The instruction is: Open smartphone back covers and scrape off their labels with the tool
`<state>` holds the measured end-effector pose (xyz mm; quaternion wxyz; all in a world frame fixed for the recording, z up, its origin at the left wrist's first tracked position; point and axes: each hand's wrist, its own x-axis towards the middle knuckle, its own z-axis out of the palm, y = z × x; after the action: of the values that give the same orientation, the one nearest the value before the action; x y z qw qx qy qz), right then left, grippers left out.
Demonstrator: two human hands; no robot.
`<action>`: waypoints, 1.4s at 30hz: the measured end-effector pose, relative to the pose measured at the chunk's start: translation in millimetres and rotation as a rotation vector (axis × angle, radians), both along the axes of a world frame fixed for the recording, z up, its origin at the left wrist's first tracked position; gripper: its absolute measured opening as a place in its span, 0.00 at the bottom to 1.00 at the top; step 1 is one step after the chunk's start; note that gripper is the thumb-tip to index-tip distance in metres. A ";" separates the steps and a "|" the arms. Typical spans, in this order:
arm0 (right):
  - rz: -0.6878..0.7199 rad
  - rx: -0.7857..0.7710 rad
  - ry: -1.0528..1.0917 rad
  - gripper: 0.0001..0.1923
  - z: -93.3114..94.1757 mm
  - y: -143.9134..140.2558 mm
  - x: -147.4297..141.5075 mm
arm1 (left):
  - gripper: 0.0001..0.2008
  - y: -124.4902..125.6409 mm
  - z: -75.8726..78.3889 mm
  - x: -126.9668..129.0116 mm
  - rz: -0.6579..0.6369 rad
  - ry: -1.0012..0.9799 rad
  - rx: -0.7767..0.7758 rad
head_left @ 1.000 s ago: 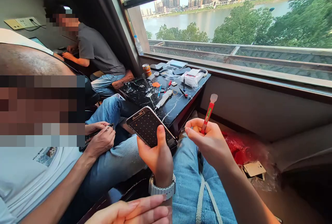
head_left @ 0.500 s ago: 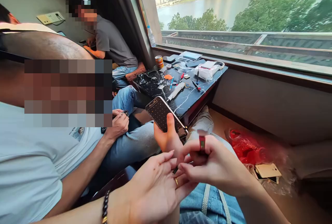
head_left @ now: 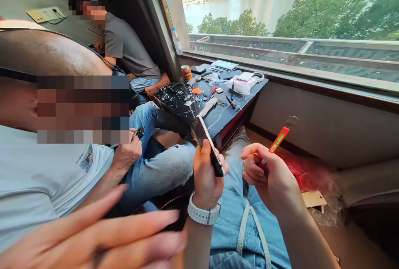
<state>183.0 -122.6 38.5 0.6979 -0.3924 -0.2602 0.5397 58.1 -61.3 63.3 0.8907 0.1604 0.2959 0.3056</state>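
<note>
My left hand (head_left: 208, 173), with a white watch on its wrist, holds a smartphone (head_left: 207, 144) upright, almost edge-on to me. The thumb lies over the phone's face and the fingers curl round its far edge. My right hand (head_left: 269, 173) is closed, apart from the phone. A slim red-handled tool (head_left: 279, 139) with a green label sticks up from it; the tip is blurred. Something small and dark shows among these curled fingers, too unclear to name. Another person's hand (head_left: 102, 231) reaches in from the lower left, large and motion-blurred.
A black marbled table (head_left: 221, 119) ahead carries a drink can (head_left: 186, 72), a screwdriver (head_left: 230, 101), phones and loose parts. To my left a seated person (head_left: 102, 165) holds a small device. Red plastic (head_left: 308, 171) and a gold-coloured panel (head_left: 314, 199) lie at lower right.
My right hand has moved away from the other person's palm, and the red-handled tool now points up. That palm has withdrawn left. The phone has turned from face-on to nearly edge-on.
</note>
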 end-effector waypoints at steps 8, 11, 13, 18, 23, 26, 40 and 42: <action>0.059 -0.105 -0.209 0.19 -11.3 -24.2 -1.9 | 0.29 -10.2 -32.6 21.3 0.169 -0.132 0.326; 0.074 -0.130 -0.237 0.19 -12.4 -30.7 -4.2 | 0.29 -13.4 -33.9 27.5 0.117 -0.110 0.347; 0.065 -0.144 -0.220 0.20 -13.7 -33.7 -4.0 | 0.30 -13.2 -36.0 30.2 0.143 -0.069 0.361; -0.001 -0.232 -0.288 0.21 -27.1 -37.0 1.2 | 0.25 -9.0 -53.7 36.1 0.288 0.199 0.334; -0.156 -0.330 -0.378 0.27 -53.1 -33.0 6.0 | 0.19 -8.2 -76.9 40.2 0.404 0.351 0.278; -0.135 -0.382 -0.359 0.29 -72.7 -32.5 10.3 | 0.17 -9.9 -95.3 37.9 0.301 0.418 0.319; -0.157 -0.628 -0.286 0.32 -149.3 -93.5 42.3 | 0.29 -27.8 -178.3 36.1 -0.398 0.422 0.121; -0.200 -0.620 -0.231 0.34 -152.0 -100.1 42.5 | 0.30 -30.6 -182.0 44.3 -0.416 0.408 0.104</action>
<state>225.5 -222.7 -113.4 0.5609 -0.6678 -0.1216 0.4739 102.4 -91.9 -118.7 0.8471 0.3210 0.4134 0.0924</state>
